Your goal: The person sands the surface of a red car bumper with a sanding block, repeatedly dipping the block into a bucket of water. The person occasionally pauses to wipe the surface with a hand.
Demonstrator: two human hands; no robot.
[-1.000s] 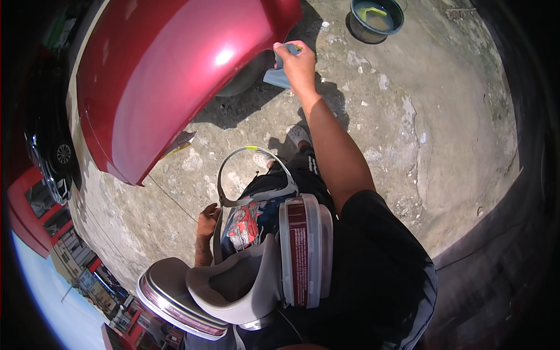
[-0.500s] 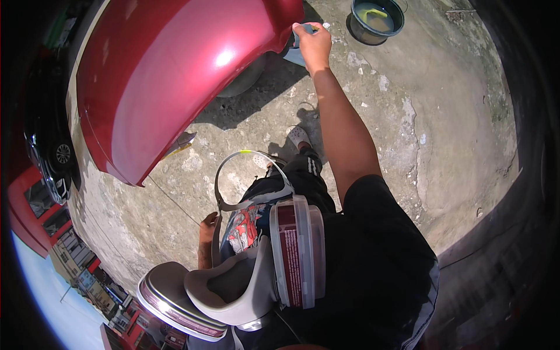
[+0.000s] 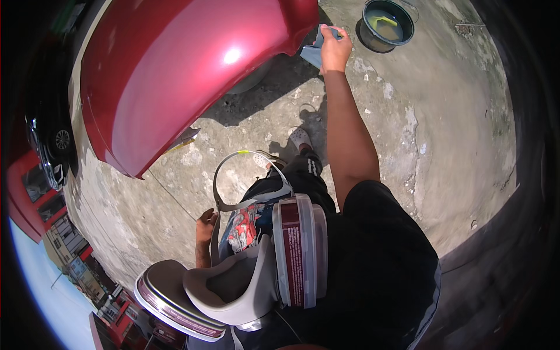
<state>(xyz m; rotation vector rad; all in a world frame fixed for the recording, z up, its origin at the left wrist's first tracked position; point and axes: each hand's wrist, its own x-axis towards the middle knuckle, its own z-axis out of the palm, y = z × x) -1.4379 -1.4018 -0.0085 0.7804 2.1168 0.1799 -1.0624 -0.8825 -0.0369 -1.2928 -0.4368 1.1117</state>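
My right hand [image 3: 335, 51], arm stretched forward, has its fingers pinched on a grey-blue sheet of sandpaper [image 3: 312, 55]. The sheet hangs from the fingers beside the far right corner of a red car panel [image 3: 192, 70], which looks like a hood. Dull, hazy patches and one bright glare mark its surface. Low at my left side, my left hand [image 3: 205, 226] hangs with loosely curled fingers, apparently holding nothing. Close to it is the strap [image 3: 217, 186] of a grey respirator mask [image 3: 233, 291] hanging in front of my chest.
A dark bucket [image 3: 366, 32] of cloudy water with a yellow-green object [image 3: 382, 21] in it stands beyond my right hand. Rough concrete [image 3: 385, 134] lies around my feet. A black car [image 3: 55, 140] is parked at far left. Something round shows under the panel.
My right hand has moved slightly right, away from the panel's corner, with the sandpaper; more of the sheet shows. The view has shifted a little. My left hand stays low.
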